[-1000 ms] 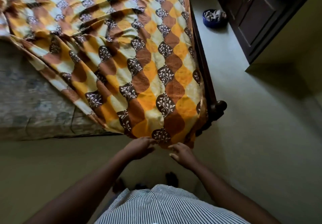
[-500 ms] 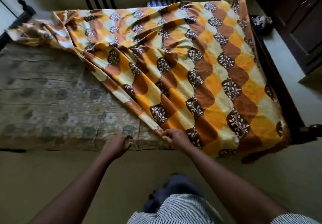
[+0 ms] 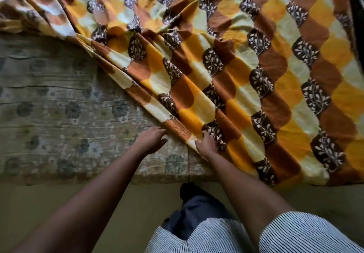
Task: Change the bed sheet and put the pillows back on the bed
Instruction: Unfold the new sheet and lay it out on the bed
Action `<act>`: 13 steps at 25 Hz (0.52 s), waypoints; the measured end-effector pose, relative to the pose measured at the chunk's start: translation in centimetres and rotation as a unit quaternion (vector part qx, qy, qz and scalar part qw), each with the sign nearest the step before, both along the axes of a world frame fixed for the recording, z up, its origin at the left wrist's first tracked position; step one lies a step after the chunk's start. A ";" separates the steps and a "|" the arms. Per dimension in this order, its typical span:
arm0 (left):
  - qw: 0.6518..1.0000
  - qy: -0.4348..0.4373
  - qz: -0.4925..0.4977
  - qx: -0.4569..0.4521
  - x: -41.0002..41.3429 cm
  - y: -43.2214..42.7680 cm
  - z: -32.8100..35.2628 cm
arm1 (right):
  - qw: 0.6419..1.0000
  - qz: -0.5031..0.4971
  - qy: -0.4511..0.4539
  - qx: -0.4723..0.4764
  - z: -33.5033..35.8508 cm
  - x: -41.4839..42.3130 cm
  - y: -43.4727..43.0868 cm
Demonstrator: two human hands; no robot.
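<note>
- The bed sheet, patterned in orange, brown and cream, covers the right and far part of the mattress. Its loose edge runs diagonally from far left to the near side, leaving the near left of the mattress bare.
- The right hand has its grip closed on a bunched fold at the sheet's near edge, fingers curled into the cloth.
- The left hand sits just beside that edge, fingers loosely spread, tips touching the edge and holding nothing.
- The cloth looks thin, light and limp. It creases in long folds and would likely sag between the hands.
- It is probably best taken along the loose edge, hands well apart, and drawn left over the bare part.
</note>
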State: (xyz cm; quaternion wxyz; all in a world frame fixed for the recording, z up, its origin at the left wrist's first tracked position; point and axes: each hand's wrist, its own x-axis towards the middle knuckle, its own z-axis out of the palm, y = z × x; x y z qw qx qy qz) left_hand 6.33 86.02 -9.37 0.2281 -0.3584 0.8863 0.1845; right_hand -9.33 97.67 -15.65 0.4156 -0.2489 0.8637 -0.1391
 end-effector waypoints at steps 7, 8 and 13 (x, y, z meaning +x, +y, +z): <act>0.980 -0.001 -0.195 -0.051 -2.7 -2.3 -1.5 | 0.993 0.098 -0.016 -0.058 1.0 0.6 0.5; 0.971 -0.002 -0.230 -0.069 -3.2 -2.6 -1.3 | 0.991 0.109 -0.016 -0.079 1.8 0.7 0.9; 0.949 -0.043 -0.288 -0.119 -1.7 -4.9 1.7 | 0.979 0.136 0.006 -0.154 5.9 2.1 4.0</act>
